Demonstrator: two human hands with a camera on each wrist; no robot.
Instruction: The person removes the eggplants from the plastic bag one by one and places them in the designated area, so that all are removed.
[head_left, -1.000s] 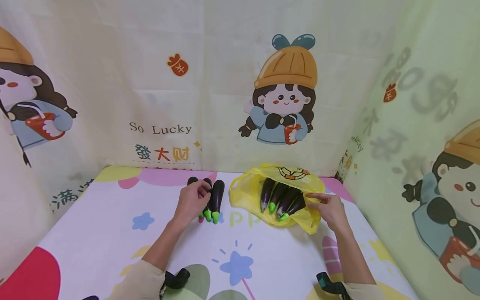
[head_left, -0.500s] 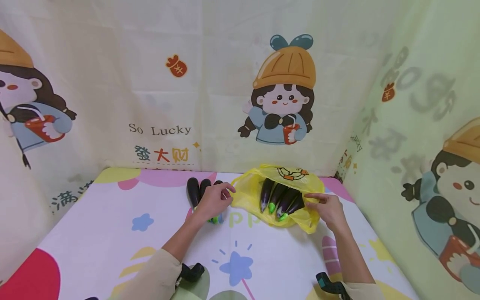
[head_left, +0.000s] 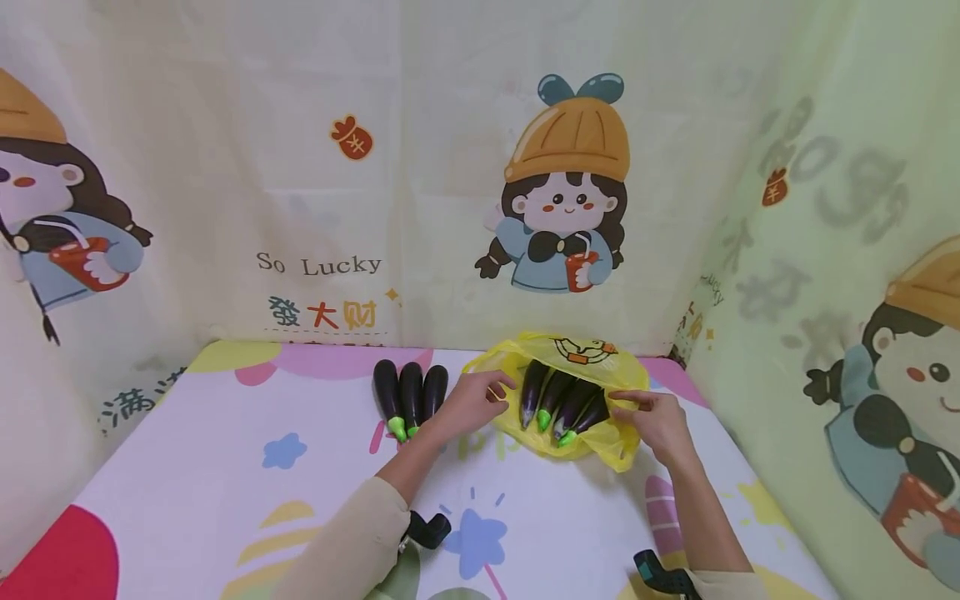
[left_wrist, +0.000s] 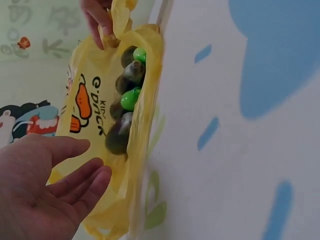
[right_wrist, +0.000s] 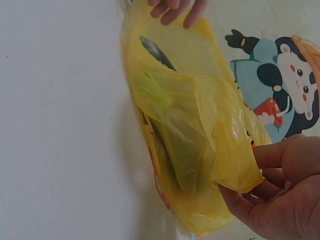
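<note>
A yellow plastic bag (head_left: 622, 364) lies on the table with its mouth facing me. Inside it several dark purple eggplants (head_left: 556, 398) lie side by side, green stem ends toward me. My right hand (head_left: 657, 423) pinches the right edge of the bag's mouth between thumb and fingers, as the right wrist view shows at the yellow film (right_wrist: 227, 150). My left hand (head_left: 471, 402) is at the left side of the mouth, fingers (left_wrist: 80, 182) apart and holding nothing. Left of the bag rest three more eggplants (head_left: 411, 390), partly hidden behind the left forearm.
A white table cover (head_left: 187, 467) printed with coloured shapes spreads under everything. Cloth walls (head_left: 442, 208) with cartoon figures stand behind and at both sides, the back one close behind the bag.
My left hand has moved right, from over the three loose eggplants to the left side of the bag's mouth. The right hand keeps its hold on the bag's edge.
</note>
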